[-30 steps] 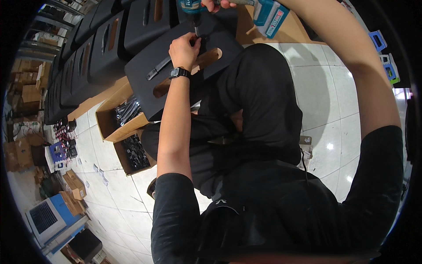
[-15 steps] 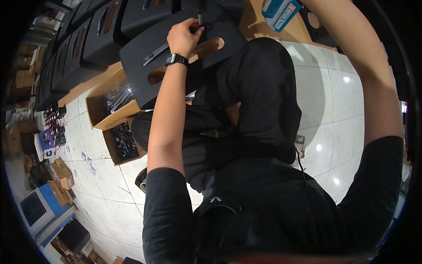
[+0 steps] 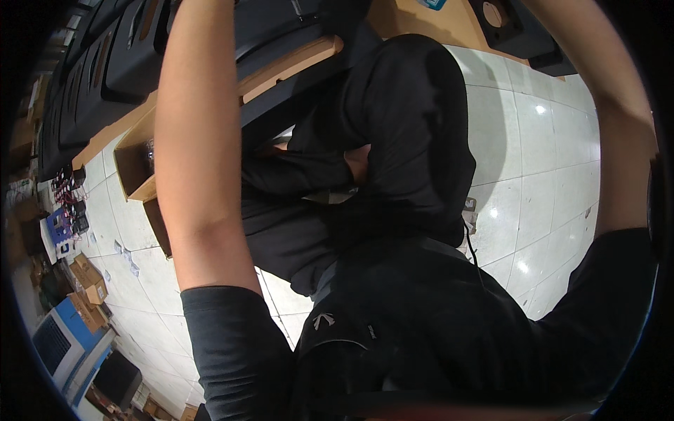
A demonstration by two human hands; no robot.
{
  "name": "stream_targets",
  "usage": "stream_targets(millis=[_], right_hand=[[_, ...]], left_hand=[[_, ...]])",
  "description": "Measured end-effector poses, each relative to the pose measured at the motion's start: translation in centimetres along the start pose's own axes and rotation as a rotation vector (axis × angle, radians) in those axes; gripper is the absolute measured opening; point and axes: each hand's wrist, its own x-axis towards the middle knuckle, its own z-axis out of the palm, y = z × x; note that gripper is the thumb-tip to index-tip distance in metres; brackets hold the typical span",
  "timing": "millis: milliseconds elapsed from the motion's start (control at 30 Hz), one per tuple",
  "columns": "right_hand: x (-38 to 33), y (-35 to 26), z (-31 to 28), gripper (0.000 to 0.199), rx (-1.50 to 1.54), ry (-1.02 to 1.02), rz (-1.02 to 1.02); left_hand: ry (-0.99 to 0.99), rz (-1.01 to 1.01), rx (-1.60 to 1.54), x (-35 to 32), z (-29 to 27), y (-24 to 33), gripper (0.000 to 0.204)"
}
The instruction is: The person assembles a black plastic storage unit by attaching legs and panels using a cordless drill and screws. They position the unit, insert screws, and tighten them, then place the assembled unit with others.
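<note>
Neither of my hands is in the picture now. My left forearm (image 3: 200,126) runs up past the top edge, in front of a black box (image 3: 288,95) with a long slot cut through it. Bare wood colour shows along the edges of the slot (image 3: 291,68). A small metal handle-like part (image 3: 298,8) is on the box above the slot. At the upper right, my right forearm (image 3: 597,70) also leaves through the top edge. What either hand holds or touches is hidden from view.
More black boxes (image 3: 126,67) stand in a row at the upper left. Open cardboard cartons (image 3: 133,165) sit partly behind my left arm. A teal item (image 3: 432,3) shows at the top edge, near a black panel with a round hole (image 3: 516,31). White tiles (image 3: 526,147) cover the floor.
My left hand has gone from the black box up out of the picture, its forearm now farther left. The view has shifted, so the teal battery pack is nearly cut off at the top.
</note>
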Motion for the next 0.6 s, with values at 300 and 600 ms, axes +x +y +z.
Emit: stream_targets(millis=[300,600], right_hand=[[0.6,0.5,-0.3,0.017,0.061,0.002,-0.052],[-0.1,0.4,-0.6,0.017,0.039,0.003,0.024]], left_hand=[[0.130,0.083,0.229,-0.5,0.5,-0.5,0.036],[0.118,0.072,0.237,0.0,0.6,-1.0,0.034]])
